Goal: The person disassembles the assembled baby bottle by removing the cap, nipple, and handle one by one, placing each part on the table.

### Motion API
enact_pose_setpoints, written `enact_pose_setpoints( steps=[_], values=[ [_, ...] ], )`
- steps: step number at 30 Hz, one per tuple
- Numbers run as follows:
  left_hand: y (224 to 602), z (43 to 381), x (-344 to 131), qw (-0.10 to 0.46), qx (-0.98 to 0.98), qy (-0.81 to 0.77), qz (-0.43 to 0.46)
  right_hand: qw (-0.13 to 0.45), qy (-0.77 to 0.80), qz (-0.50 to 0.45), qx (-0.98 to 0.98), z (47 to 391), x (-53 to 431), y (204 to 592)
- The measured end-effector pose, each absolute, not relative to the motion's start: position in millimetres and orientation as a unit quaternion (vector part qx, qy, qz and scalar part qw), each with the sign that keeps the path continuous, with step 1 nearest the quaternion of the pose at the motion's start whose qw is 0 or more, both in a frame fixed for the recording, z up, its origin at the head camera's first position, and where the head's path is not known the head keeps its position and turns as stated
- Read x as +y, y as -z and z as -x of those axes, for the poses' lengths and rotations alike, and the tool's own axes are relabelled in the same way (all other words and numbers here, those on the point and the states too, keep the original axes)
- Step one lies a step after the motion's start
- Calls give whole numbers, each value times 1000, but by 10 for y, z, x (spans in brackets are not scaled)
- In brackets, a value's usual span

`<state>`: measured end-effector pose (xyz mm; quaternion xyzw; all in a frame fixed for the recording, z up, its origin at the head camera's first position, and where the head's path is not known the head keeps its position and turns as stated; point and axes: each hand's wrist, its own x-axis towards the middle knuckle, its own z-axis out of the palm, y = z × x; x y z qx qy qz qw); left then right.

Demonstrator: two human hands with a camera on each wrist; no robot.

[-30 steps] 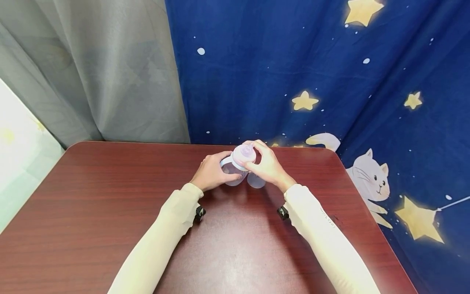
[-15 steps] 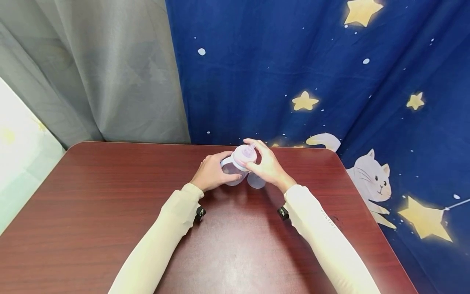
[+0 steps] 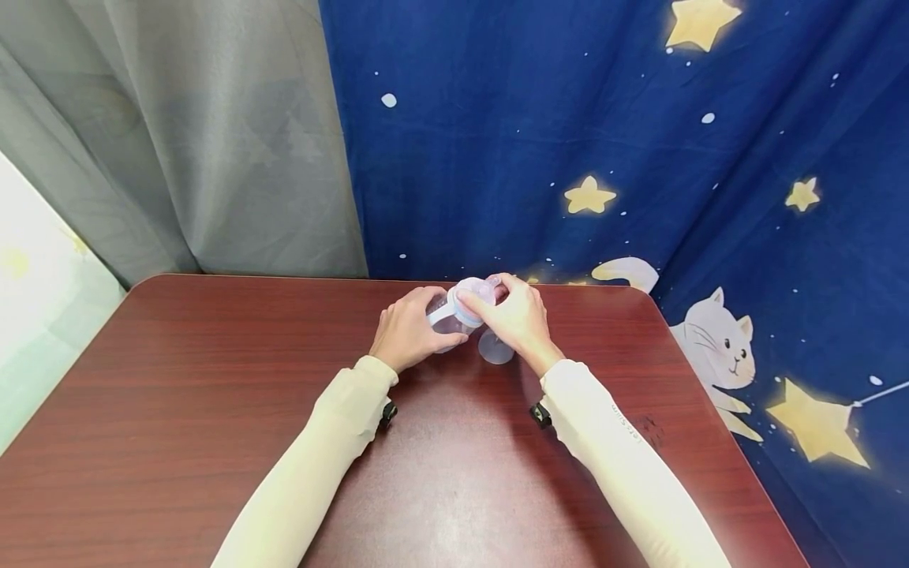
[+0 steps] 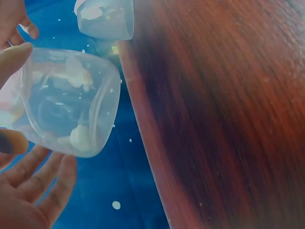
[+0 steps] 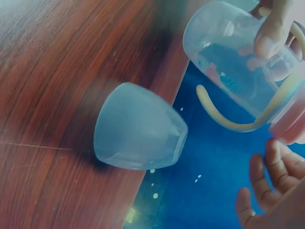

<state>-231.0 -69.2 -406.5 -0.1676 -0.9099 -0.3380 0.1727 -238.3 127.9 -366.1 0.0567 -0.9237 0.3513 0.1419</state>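
Observation:
A clear baby bottle with a pink collar and pale side handles tilts toward the right at the table's far side. My left hand grips its body, thumb on the near side and fingers round the far side. At the collar is my right hand, thumb pressed on its near edge and fingers about the teat end. The right wrist view shows these fingers slightly bent, fingertips at the collar. A translucent dome-shaped cap stands on the table just below and right of the bottle.
The brown wooden table has its back edge close behind the hands. Beyond it hang a grey curtain and a blue curtain with stars. Both sleeves carry a small black wrist camera.
The bottle has tipped further toward the right and its base has risen a little. My right hand has shifted its thumb up and leftward over the collar. The cap has stayed put.

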Motion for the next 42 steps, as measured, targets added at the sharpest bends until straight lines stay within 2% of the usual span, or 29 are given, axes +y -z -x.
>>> enact_pose_setpoints(
  steps=[8, 21, 42],
  values=[
    [4086, 2314, -682, 204, -910, 328, 148, 131, -325, -13, -937, 2352, 1213, 3640],
    [4118, 2316, -670, 196, -911, 331, 148, 123, -342, -35, -931, 2358, 1222, 3641],
    [4142, 2350, -730, 175, -904, 347, 175, 95, -391, -184, -897, 2393, 1232, 3599]
  ],
)
